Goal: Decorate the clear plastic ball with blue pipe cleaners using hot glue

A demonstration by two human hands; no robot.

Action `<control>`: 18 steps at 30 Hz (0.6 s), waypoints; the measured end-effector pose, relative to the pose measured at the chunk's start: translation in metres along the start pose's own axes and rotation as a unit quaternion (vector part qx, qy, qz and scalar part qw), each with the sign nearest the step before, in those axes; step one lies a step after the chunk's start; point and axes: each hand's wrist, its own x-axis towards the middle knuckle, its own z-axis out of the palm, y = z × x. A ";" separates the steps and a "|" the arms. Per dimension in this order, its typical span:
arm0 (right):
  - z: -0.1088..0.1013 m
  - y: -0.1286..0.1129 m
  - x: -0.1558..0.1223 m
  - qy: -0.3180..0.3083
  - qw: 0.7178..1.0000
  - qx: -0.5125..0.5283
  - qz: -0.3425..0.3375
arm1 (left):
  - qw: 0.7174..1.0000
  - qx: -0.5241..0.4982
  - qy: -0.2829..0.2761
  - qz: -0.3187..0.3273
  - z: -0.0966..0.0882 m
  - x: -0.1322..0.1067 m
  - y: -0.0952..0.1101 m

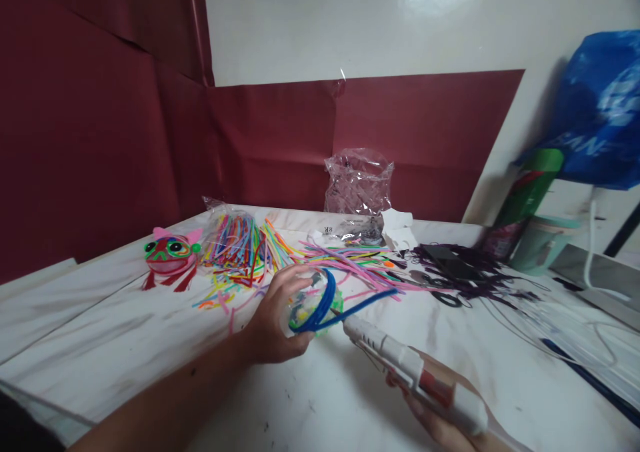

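My left hand (277, 319) is wrapped round a clear, rounded plastic piece (300, 309) with green and yellow bits showing. Blue pipe cleaners (327, 299) curve over its right side, and one free length sticks out to the right. In my right hand (435, 412) is a white hot glue gun (395, 355). Its dark nozzle points left and reaches the blue pipe cleaner by the plastic piece; whether it touches is hard to tell. The right fingers are partly hidden beneath the gun's body.
A pink animal-face craft (173, 255) stands at the left. Behind my hands lie bagged colourful pipe cleaners (235, 242) and loose pink ones (350, 265). Black scissors (445, 297), a dark phone (453, 263), purple strands (480, 285) and a green cup (543, 245) are at the right.
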 end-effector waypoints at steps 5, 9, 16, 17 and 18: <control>-0.001 -0.005 0.005 0.004 1.000 0.024 -0.009 | 1.000 0.001 0.001 0.000 0.000 0.001 0.000; -0.003 -0.004 0.004 -0.009 1.000 0.029 0.002 | 1.000 0.007 -0.003 0.001 0.000 0.001 0.001; -0.001 -0.005 0.007 0.016 1.000 0.015 -0.022 | 1.000 0.005 -0.007 0.007 0.001 -0.002 -0.001; -0.001 -0.005 0.007 0.023 0.999 0.009 -0.026 | 1.000 0.005 -0.008 0.007 0.001 -0.002 -0.001; -0.001 -0.006 0.007 0.030 0.999 0.002 -0.031 | 1.000 0.005 -0.007 0.007 0.001 -0.002 -0.001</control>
